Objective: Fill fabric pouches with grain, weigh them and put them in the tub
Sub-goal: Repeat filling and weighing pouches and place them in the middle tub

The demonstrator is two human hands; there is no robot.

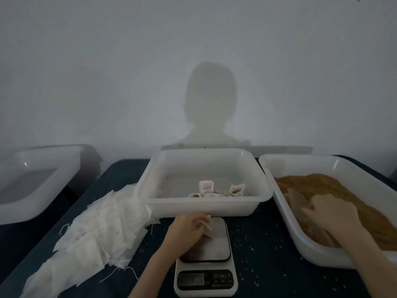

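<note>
My left hand [189, 230] pinches a white fabric pouch [208, 229] and holds it on the platform of a small digital scale [217, 244] at the table's front centre. My right hand [330, 214] is inside the right tub [285, 220] of brown grain [322, 183] and grips a translucent scoop [297, 200] resting on the grain. Behind the scale stands the white middle tub [148, 190], which holds several filled pouches [214, 190] at its near side. The scale's display is too dim to read.
A heap of flat, unfilled white pouches [96, 231] lies on the dark table left of the scale. Another white tub [32, 179] stands at the far left. Loose grains are scattered on the table [257, 254] around the scale. A grey wall is close behind.
</note>
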